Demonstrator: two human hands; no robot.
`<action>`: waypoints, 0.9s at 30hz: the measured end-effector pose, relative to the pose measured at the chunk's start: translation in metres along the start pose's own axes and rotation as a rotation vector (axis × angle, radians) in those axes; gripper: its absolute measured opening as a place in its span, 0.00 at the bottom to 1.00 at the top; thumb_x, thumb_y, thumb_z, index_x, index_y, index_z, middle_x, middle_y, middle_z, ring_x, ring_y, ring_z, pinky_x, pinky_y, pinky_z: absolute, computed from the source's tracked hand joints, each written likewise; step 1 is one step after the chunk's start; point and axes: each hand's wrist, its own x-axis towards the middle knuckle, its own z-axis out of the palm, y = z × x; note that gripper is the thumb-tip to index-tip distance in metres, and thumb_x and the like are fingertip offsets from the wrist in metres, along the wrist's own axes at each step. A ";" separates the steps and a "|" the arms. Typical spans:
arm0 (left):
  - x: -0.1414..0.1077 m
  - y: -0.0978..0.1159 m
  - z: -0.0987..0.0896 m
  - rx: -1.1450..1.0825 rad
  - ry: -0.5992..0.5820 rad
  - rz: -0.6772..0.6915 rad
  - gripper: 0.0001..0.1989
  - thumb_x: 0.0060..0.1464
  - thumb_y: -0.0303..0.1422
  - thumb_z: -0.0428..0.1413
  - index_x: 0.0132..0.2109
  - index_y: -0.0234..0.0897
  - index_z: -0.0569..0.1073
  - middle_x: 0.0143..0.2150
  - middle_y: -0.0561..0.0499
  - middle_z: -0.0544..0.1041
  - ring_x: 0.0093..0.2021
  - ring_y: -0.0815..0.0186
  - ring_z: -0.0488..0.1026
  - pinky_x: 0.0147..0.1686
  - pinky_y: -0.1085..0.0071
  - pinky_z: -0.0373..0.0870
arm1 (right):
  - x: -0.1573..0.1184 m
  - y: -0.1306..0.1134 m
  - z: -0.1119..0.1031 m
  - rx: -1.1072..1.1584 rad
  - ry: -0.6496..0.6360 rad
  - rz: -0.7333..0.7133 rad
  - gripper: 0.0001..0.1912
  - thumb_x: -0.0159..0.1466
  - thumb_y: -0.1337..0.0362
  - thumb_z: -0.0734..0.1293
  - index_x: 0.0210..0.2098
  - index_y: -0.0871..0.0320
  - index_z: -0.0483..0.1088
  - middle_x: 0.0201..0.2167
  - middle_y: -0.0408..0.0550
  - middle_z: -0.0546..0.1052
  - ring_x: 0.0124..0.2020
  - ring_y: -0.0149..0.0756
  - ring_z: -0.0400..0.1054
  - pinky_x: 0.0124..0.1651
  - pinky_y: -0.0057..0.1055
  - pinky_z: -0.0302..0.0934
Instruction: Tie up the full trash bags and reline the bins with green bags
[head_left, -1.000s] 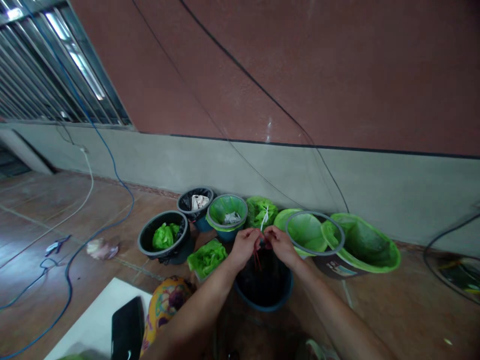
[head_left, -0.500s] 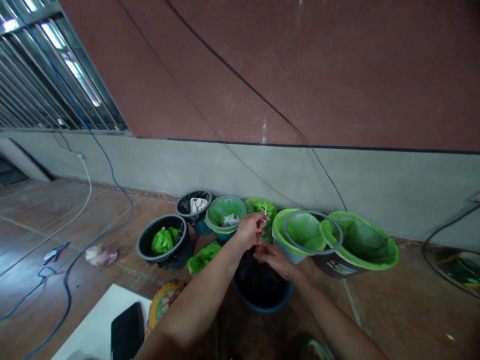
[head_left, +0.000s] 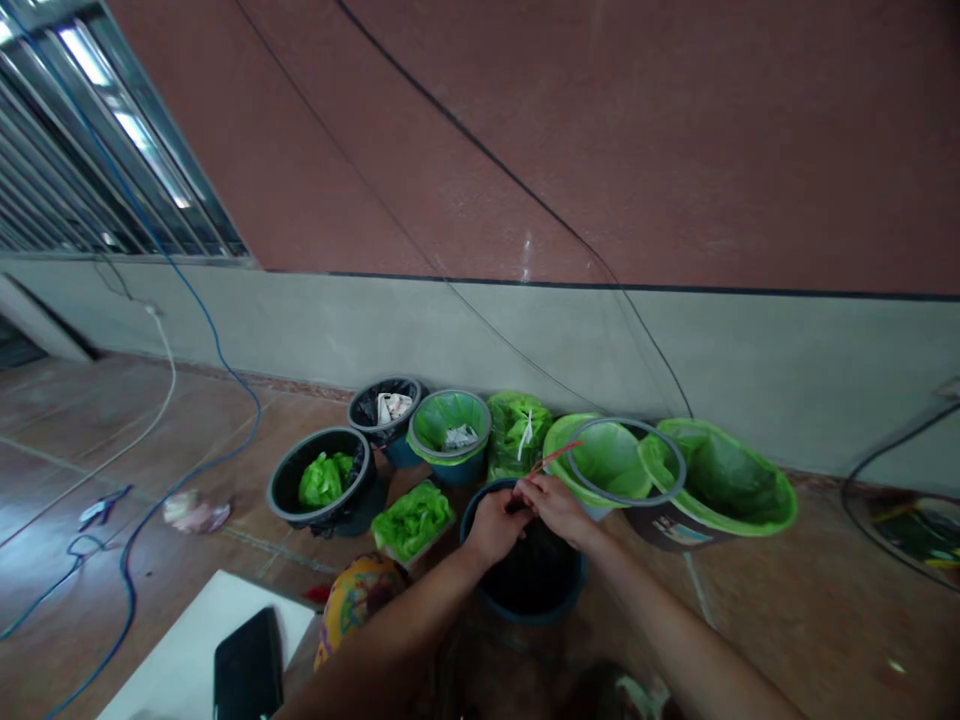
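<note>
- 1 red string (head_left: 561, 452) apparently being worked: your left hand (head_left: 491, 528) has fingertips together, right hand (head_left: 556, 512) pinches it.
- Next likely needs steadiness; black bag (head_left: 534, 580), 6 o'clock.

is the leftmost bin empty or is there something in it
Not empty: bunched bright green plastic shows inside the leftmost bin. How deep it goes is hidden.

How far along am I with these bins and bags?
Looks done: the far-right bin, its green bag folded over the rim. In hand: your left hand and right hand meet at red strands over the black bag; any knot is hidden. Likely left: securing those strands, seating the grey ring lying askew across two green-lined bins.
</note>
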 end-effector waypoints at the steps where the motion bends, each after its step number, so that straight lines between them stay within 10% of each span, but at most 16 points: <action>1: 0.002 -0.001 0.003 -0.015 -0.003 -0.040 0.09 0.51 0.35 0.56 0.35 0.33 0.75 0.23 0.55 0.72 0.18 0.74 0.65 0.20 0.77 0.60 | 0.000 -0.002 -0.002 0.014 0.023 0.003 0.17 0.60 0.53 0.59 0.25 0.58 0.70 0.19 0.42 0.69 0.23 0.30 0.62 0.28 0.27 0.56; 10: 0.019 -0.001 -0.007 -0.513 0.132 -0.224 0.16 0.47 0.43 0.58 0.32 0.32 0.70 0.34 0.48 0.77 0.16 0.79 0.62 0.15 0.80 0.52 | -0.010 0.008 -0.026 0.197 0.149 0.132 0.17 0.53 0.51 0.66 0.34 0.58 0.71 0.24 0.41 0.69 0.24 0.29 0.62 0.27 0.27 0.56; 20: 0.032 -0.013 0.000 0.018 -0.164 0.173 0.11 0.53 0.30 0.49 0.26 0.34 0.72 0.26 0.53 0.73 0.28 0.71 0.67 0.33 0.75 0.63 | -0.014 -0.014 -0.012 0.248 -0.179 -0.008 0.15 0.58 0.52 0.64 0.31 0.58 0.70 0.21 0.40 0.67 0.23 0.26 0.59 0.26 0.26 0.54; 27: 0.021 0.000 -0.007 0.113 -0.407 0.131 0.11 0.55 0.34 0.50 0.32 0.34 0.74 0.24 0.57 0.67 0.26 0.73 0.60 0.29 0.76 0.58 | -0.004 -0.017 -0.027 0.557 -0.132 0.086 0.16 0.56 0.52 0.69 0.33 0.58 0.71 0.23 0.39 0.68 0.23 0.25 0.59 0.26 0.25 0.55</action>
